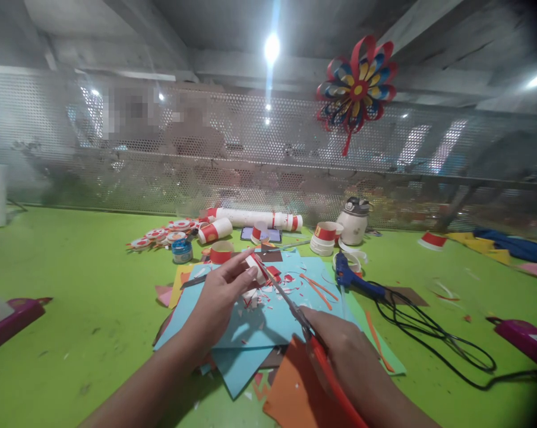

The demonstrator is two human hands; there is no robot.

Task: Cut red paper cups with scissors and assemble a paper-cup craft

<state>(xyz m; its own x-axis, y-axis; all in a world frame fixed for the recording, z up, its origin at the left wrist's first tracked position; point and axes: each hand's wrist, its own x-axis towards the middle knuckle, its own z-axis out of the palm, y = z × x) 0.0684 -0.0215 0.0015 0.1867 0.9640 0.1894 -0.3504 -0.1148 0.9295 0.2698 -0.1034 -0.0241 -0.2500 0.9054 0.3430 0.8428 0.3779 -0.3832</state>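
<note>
Between the fingers and thumb of my left hand (226, 288) is a small white and red piece of paper cup (256, 268). My right hand (340, 342) grips the red handles of a pair of scissors (290, 303), whose blades point up and left and reach the cup piece. Whether the blades are parted is too small to tell. Beneath both hands lie light blue paper sheets (233, 333), strewn with red and white paper scraps (288, 278) and thin orange strips (318, 288). An orange sheet (290, 380) sticks out below my right hand.
A blue glue gun (357, 279) with a looped black cord lies at the right. Behind are stacked paper cups (324, 238), a thermos-like jug (354, 221), a phone (272, 234), a small blue jar (182, 251) and a long white and red cup tube (250, 218). A paper flower (357, 89) hangs above.
</note>
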